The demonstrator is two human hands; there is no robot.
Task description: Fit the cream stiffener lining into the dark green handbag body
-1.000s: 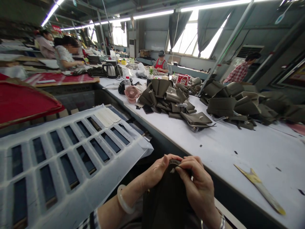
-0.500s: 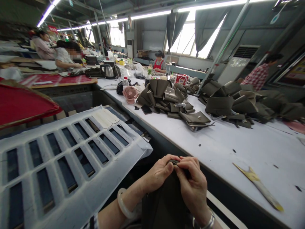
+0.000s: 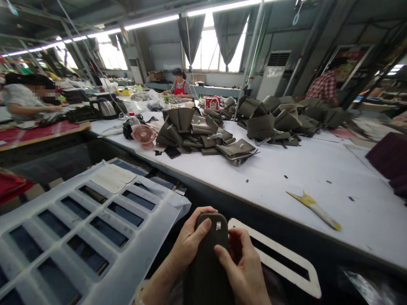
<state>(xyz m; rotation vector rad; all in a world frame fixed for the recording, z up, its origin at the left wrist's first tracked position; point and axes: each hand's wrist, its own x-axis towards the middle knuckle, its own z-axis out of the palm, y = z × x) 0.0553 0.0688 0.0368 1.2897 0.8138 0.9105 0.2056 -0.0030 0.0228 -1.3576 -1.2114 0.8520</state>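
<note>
A long dark olive piece with a rounded top end (image 3: 210, 258) stands upright at the bottom centre, a small pale patch near its tip. My left hand (image 3: 192, 237) grips its left edge, thumb on the front face and fingers behind. On the right side my right hand (image 3: 243, 262) holds the same piece, thumb against its face and fingers curled at the edge. A cream frame with a long slot (image 3: 286, 262) lies behind and right of my right hand. The lower end of the dark piece runs out of view.
On the white table (image 3: 270, 186) lie a heap of olive bags (image 3: 193, 131), a pink fan (image 3: 144, 134) and a yellow-stained tool (image 3: 314, 208). A white slotted tray (image 3: 111, 250) fills the left. People sit or stand farther back.
The view has turned right. The dark piece now shows its broad face and rounded end. My hands, together at its top before, have moved apart to its two sides.
</note>
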